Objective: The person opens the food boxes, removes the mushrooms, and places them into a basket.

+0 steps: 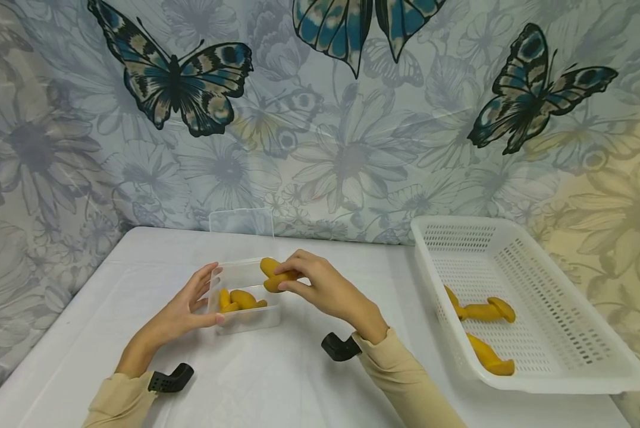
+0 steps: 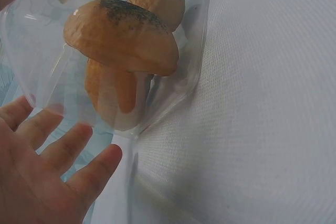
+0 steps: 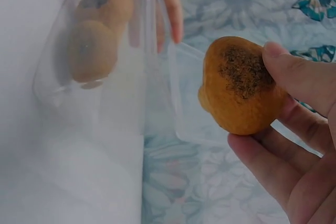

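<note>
My left hand (image 1: pixel 186 306) holds the left side of a clear plastic box (image 1: pixel 253 323), thumb at the front wall, fingers toward the back corner. Several yellow-brown mushrooms (image 1: pixel 242 298) lie inside. Through the box wall, the left wrist view shows a mushroom (image 2: pixel 123 38) with a dark-speckled cap, beside spread fingers (image 2: pixel 89 177). Over the box's right side, my right hand (image 1: pixel 331 291) grips a mushroom (image 1: pixel 270 267) between thumb and fingers. The cap of this held mushroom (image 3: pixel 236 85) has a dark speckled patch and faces the right wrist camera.
The box's clear lid (image 1: pixel 241 223) stands raised at the back. To the right, a white perforated basket (image 1: pixel 561 383) contains more mushrooms (image 1: pixel 483 312) along its left side. A white cloth (image 1: pixel 277 386) covers the table, and a butterfly-patterned curtain (image 1: pixel 347 154) hangs behind.
</note>
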Demonstrator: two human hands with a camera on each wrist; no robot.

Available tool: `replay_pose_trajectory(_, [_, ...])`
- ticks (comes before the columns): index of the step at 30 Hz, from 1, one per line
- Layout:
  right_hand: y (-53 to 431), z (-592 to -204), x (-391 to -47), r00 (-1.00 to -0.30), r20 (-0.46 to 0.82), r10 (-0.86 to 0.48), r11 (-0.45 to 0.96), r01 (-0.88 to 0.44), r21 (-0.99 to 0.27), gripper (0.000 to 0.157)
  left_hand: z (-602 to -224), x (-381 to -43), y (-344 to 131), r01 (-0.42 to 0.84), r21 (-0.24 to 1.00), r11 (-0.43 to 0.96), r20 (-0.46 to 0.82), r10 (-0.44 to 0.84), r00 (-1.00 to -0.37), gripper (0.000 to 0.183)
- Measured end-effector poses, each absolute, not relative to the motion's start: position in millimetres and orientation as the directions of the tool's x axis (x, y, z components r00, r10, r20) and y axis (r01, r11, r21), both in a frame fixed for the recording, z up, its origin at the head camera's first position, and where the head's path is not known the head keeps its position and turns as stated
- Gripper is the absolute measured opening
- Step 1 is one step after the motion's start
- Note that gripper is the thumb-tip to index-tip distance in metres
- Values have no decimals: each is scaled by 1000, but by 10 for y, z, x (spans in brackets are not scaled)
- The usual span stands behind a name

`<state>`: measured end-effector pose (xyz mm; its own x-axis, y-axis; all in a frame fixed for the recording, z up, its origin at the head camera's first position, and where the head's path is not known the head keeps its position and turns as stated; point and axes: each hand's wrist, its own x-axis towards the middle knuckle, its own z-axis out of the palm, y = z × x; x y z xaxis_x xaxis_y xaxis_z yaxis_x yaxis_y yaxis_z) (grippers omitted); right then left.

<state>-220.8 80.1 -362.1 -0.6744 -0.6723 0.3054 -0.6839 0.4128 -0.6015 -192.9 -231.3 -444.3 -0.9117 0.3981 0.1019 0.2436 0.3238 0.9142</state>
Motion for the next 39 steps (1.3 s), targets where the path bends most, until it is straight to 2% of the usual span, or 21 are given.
replay_pose_trajectory(15, [1139,-3547,-2090,-688,386,-614,417,-698,-582,22,-4457,-1932,-2315,257,908,330,116,391,-913,99])
replay_pose_trajectory(23, [1362,-3506,-2018,-700,427,-573,455,-705,-544,20,-4504,-1969,-2325,272,907,322,129,402,-906,99])
replay_pose_trajectory(31, [1575,-3431,-1895,-742,435,-511,505,-668,-546,23,-4494,-1964,-2310,283,901,328,136,406,-904,99])
replay_pose_trajectory(39, [1855,-3376,-1777,-741,467,-483,545,-672,-502,24,-4490,-1947,-2306,278,901,332,129,407,-904,98])
